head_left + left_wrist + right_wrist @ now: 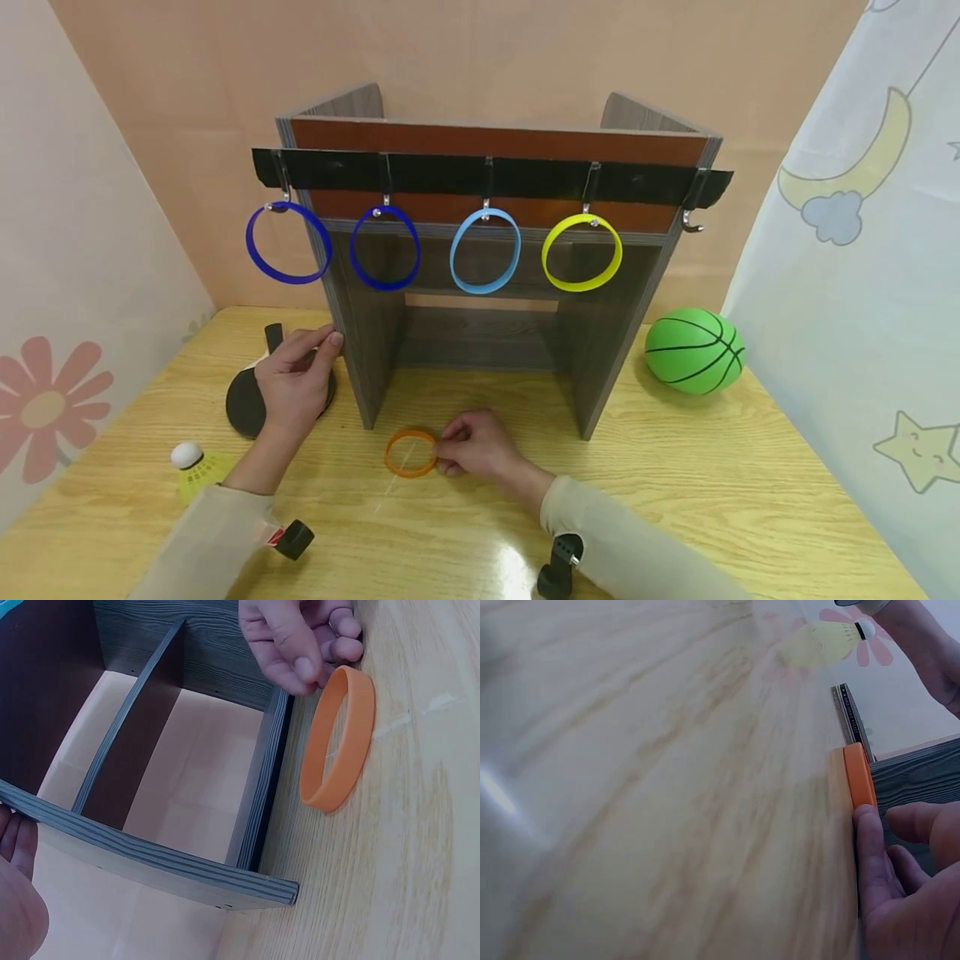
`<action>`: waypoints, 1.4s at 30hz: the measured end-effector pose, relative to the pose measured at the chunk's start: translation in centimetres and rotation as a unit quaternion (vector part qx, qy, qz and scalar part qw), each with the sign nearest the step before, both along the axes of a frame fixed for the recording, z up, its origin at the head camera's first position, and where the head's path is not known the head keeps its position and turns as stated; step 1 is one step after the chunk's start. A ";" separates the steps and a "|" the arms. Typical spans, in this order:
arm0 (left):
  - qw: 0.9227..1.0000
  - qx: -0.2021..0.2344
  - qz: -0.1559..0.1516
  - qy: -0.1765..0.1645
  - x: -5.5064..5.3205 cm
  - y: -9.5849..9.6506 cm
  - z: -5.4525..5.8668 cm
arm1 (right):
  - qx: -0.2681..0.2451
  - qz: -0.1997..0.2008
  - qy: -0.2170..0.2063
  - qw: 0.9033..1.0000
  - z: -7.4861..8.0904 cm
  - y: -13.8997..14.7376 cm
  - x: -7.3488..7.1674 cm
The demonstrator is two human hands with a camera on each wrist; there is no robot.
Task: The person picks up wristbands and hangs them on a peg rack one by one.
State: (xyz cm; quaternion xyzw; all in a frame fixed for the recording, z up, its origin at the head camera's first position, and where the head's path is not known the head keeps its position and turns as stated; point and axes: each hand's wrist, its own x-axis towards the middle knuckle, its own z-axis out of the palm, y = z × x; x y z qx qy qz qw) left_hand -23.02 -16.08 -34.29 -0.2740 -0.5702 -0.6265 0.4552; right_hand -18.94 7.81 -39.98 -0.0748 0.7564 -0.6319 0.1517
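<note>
An orange wristband (410,454) lies on the table in front of the shelf unit, a flat loop in the head view. Fingertips of my right hand (480,450) touch its right edge; in the right wrist view the thumb (915,819) stands a little off from the band (859,776). My left hand (296,379) rests its fingertips against the outer face of the grey wooden shelf unit's left side panel (347,350). In the left wrist view the left hand (19,900) shows only in part, beside the panel's edge (150,847).
Two dark blue bands (288,279), a light blue band (486,287) and a yellow band (582,285) hang from hooks on a black strip (442,173); the rightmost hook (692,223) is bare. A paddle (246,404), a shuttlecock (197,471) and a green ball (695,350) flank the unit.
</note>
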 end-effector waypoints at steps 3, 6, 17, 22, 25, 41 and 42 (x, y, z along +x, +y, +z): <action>1.000 -0.007 0.011 -0.009 0.2 0.1 0.0 | 0.004 -0.001 -0.003 1.000 0.1 -0.2 -0.1; 1.000 -0.011 0.012 -0.014 0.2 0.1 0.0 | 0.006 -0.003 0.003 1.000 0.2 -0.4 -0.2; 0.999 -0.016 0.022 -0.016 0.2 -0.1 0.0 | 0.039 -0.027 0.026 0.999 0.0 -1.4 -0.4; 1.000 -0.013 0.014 -0.011 0.2 -0.1 -0.1 | 0.053 -0.027 0.023 0.998 0.1 -1.5 -0.4; 1.000 -0.009 0.004 -0.007 0.2 0.0 0.1 | 0.053 -0.025 0.017 0.998 0.0 -1.4 -0.5; 1.000 -0.015 0.006 -0.014 0.3 0.0 0.2 | 0.046 0.009 -0.015 0.999 0.7 0.2 0.2; 1.000 -0.016 0.007 -0.014 0.5 0.0 0.3 | 0.048 0.013 -0.019 0.999 0.7 0.4 0.3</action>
